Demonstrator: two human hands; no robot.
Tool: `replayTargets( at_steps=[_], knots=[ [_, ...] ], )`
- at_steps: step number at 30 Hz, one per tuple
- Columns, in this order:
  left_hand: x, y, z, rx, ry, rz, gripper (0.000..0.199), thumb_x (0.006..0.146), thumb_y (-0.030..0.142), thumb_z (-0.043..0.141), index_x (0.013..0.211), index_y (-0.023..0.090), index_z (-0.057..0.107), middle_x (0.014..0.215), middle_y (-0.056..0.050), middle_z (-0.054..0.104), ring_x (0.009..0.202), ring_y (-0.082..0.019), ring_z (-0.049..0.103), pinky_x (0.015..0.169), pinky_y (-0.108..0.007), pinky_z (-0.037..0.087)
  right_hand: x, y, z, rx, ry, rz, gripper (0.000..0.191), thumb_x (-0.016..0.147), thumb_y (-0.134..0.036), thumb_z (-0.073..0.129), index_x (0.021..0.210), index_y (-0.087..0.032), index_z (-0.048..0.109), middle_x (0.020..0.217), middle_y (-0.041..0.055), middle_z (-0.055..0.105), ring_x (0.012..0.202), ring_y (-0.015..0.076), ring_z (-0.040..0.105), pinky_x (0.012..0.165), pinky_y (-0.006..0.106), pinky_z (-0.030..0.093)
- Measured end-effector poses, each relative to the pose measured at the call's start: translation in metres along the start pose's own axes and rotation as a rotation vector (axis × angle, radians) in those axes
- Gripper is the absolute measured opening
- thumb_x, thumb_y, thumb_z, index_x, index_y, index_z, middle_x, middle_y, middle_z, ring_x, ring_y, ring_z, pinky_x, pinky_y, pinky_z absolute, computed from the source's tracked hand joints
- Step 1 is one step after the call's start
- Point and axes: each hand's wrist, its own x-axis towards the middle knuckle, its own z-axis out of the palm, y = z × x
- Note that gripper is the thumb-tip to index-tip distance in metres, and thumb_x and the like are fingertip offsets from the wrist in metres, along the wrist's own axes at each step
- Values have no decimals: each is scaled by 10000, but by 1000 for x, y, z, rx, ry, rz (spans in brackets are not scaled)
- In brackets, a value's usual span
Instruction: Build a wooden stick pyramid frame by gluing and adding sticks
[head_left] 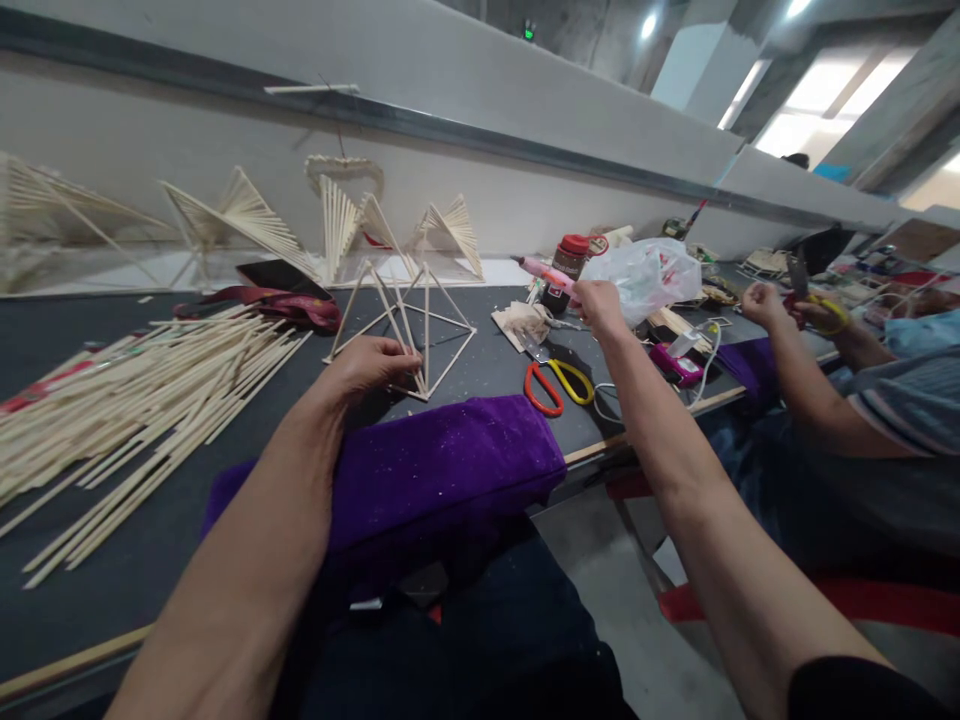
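My left hand (371,365) is closed in a pinch on the near corner of a frame of thin wooden sticks (450,358), which stands on the dark table. In my right hand (598,305) is a pink pen-shaped tool (547,272), its dark tip pointing left, held above the table beside a dark jar with a red lid (574,255). Scissors with red and yellow handles (551,385) lie between my two hands, their blades by a small pale heap (523,325). A purple cloth-covered pad (450,455) rests at the table edge below my left hand.
Loose wooden sticks (165,390) cover the table's left side. Several finished stick models (236,215) stand along the wall. A plastic bag (649,275) and a magenta device with a white cable (679,362) lie right. A co-worker's hands (772,305) hold scissors farther right.
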Motion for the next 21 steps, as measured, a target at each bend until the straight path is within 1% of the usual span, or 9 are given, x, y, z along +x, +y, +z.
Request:
replayTargets(
  at_steps=[3, 5, 6, 8, 10, 12, 14, 17, 21],
  knots=[
    [4, -5, -2, 35, -3, 4, 182, 625, 308, 773, 630, 152, 679, 576, -39, 596, 501, -114, 474, 516, -259, 310, -21, -12, -3, 257, 150, -39, 366, 848, -318, 356, 1031, -144, 621, 836, 59, 666, 592, 106, 567, 517, 226, 419],
    [5, -8, -2, 41, -7, 20, 183, 642, 313, 769, 641, 153, 682, 585, -44, 597, 507, -117, 478, 525, -267, 319, -43, -22, -3, 598, 217, -101, 282, 798, -315, 442, 1008, -201, 590, 825, 6, 621, 623, 84, 579, 559, 203, 446],
    [5, -9, -1, 44, -10, 29, 182, 651, 314, 766, 640, 152, 682, 581, -45, 593, 507, -119, 478, 527, -272, 320, -56, -27, -2, 737, 179, -131, 257, 766, -312, 489, 986, -221, 586, 797, -16, 593, 626, 77, 578, 577, 200, 456],
    [4, -9, 1, 53, -10, 43, 177, 673, 302, 754, 625, 148, 679, 553, -36, 567, 495, -112, 452, 520, -277, 304, -83, -37, 0, 904, 5, -154, 249, 715, -313, 563, 950, -240, 595, 729, -44, 544, 571, 65, 541, 551, 203, 443],
    [2, -8, 3, 17, 0, 32, 130, 670, 254, 749, 637, 146, 687, 569, -41, 586, 512, -113, 469, 532, -282, 328, -109, -45, 4, 969, -178, -171, 259, 679, -305, 602, 929, -239, 618, 675, -52, 540, 493, 60, 484, 477, 207, 392],
    [1, -8, 5, -9, 11, 22, 96, 666, 215, 744, 642, 141, 689, 607, -54, 619, 537, -116, 497, 552, -288, 358, -129, -48, 13, 974, -315, -147, 264, 662, -289, 630, 918, -226, 640, 630, -51, 564, 454, 71, 486, 435, 218, 370],
    [1, -7, 7, -7, 25, 25, 84, 676, 199, 739, 648, 136, 690, 630, -56, 629, 544, -112, 498, 560, -291, 363, -144, -47, 25, 934, -399, -114, 261, 651, -258, 644, 908, -211, 646, 583, -56, 571, 423, 82, 488, 413, 225, 360],
    [0, -6, 9, 5, 26, 32, 96, 702, 193, 736, 648, 133, 683, 611, -44, 601, 535, -106, 478, 561, -296, 342, -156, -42, 45, 835, -474, -88, 210, 642, -226, 653, 846, -201, 614, 526, -71, 545, 409, 79, 460, 419, 223, 352],
    [-3, -3, 9, -13, 35, 15, 147, 728, 177, 737, 620, 136, 647, 572, -31, 550, 543, -110, 481, 576, -309, 332, -159, -36, 62, 835, -527, -64, 157, 684, -298, 649, 775, -202, 565, 553, -51, 571, 478, 89, 504, 477, 222, 389]
  ],
)
